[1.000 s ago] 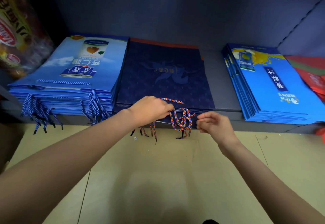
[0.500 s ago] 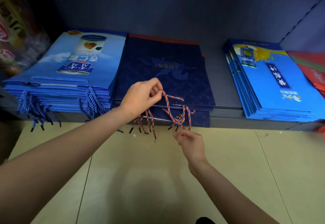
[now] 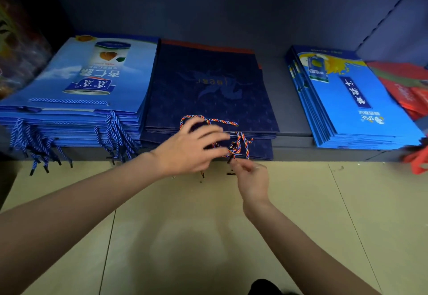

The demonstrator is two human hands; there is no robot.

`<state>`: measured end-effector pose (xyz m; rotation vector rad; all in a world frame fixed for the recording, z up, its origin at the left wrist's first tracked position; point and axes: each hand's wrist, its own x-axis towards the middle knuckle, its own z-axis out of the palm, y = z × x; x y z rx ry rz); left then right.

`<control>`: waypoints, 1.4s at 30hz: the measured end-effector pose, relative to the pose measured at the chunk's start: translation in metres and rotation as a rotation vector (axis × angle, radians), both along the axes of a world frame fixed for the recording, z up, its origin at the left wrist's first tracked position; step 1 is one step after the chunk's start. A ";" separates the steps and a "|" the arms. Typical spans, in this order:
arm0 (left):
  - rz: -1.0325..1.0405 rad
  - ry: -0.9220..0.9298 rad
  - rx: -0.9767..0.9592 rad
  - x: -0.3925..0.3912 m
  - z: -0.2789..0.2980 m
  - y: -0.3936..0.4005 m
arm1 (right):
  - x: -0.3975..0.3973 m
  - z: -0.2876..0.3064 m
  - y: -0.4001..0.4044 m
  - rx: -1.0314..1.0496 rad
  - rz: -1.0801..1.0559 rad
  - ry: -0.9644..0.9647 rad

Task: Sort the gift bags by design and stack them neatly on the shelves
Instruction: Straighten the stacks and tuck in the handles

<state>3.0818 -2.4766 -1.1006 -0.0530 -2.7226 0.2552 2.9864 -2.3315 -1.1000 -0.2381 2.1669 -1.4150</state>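
Navy bag stack (image 3: 208, 90) lies just beyond left hand (image 3: 192, 151).

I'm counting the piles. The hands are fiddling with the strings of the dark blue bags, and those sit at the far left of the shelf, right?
Not quite. The hands, left and right, do work the strings of the dark blue bags, but the head view shows that pile in the middle, between two light blue piles.
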 end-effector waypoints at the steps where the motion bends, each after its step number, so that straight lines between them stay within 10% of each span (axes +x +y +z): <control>1: 0.009 -0.068 -0.011 0.001 -0.003 0.003 | -0.004 0.001 0.006 0.070 0.090 0.168; 10: 0.186 -0.266 0.182 -0.028 0.011 0.011 | -0.015 -0.002 0.039 0.541 0.594 0.743; 25: 0.294 -0.216 0.281 -0.027 0.016 0.012 | -0.034 -0.022 0.072 0.999 0.892 0.955; 33: 0.279 -0.051 0.350 0.007 0.012 -0.010 | -0.038 0.005 0.026 0.217 0.506 1.179; 42: 0.321 -0.016 0.363 0.032 0.005 -0.015 | -0.042 -0.007 -0.023 0.133 0.803 1.099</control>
